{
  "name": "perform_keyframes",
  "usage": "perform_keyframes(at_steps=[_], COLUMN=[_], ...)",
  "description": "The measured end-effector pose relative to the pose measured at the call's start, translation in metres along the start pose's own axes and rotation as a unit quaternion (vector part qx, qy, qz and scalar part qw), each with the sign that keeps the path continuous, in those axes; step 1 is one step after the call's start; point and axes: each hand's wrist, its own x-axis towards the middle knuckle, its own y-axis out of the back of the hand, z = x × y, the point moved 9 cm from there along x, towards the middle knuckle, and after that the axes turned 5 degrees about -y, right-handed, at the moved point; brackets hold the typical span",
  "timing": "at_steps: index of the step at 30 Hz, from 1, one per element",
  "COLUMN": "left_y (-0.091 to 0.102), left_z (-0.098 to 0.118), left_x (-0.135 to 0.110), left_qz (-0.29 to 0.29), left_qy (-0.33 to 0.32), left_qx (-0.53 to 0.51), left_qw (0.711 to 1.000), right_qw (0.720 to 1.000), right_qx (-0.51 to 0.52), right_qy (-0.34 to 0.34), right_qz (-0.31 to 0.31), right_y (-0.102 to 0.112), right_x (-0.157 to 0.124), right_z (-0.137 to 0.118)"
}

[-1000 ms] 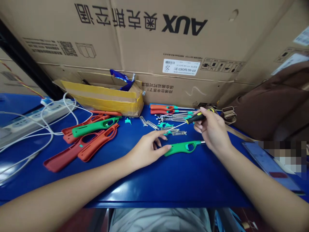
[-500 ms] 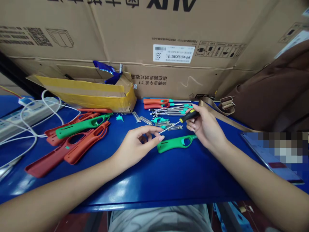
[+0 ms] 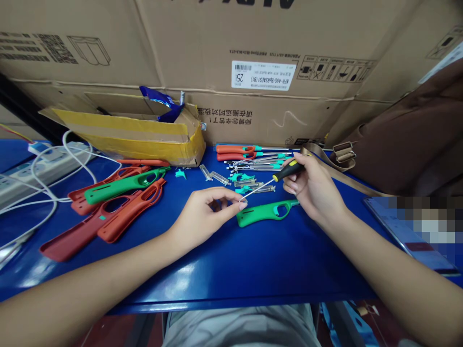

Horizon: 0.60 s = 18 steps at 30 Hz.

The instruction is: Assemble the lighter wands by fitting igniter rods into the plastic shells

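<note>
My right hand [image 3: 314, 189] grips a small screwdriver [image 3: 285, 172] with a black and yellow handle; its thin shaft slants down to the left. The tip meets the pinched thumb and forefinger of my left hand [image 3: 206, 216], which hold something too small to make out. Just below the tip a green lighter body [image 3: 265, 213] lies flat on the blue table [image 3: 253, 260], touching neither hand that I can see.
Orange and green lighter shells [image 3: 115, 202] lie at left. Small metal and teal parts [image 3: 249, 180] and assembled lighters [image 3: 246, 153] sit behind the hands. An open taped carton [image 3: 137, 137], a power strip with white cables [image 3: 39, 166], big cardboard boxes and a brown bag [image 3: 408, 144] ring the table.
My left hand has lifted off the green lighter body and closed into a pinch at the screwdriver tip. The view has tilted down slightly.
</note>
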Motion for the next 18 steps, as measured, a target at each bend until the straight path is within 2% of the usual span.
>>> perform_keyframes(at_steps=[10,18], left_y=[-0.001,-0.003], left_z=[0.002,0.009], left_x=[-0.001,-0.001], left_qz=[-0.011,-0.036], left_qy=[-0.015,-0.07], left_qx=[0.026,0.095], left_qw=[0.999,0.992], right_qw=[0.999,0.986], right_qx=[-0.016,-0.101], right_qy=[0.039,0.131], right_qz=[0.002,0.003], right_y=[0.001,-0.002], right_x=[-0.003,-0.012], right_z=[-0.01,-0.025])
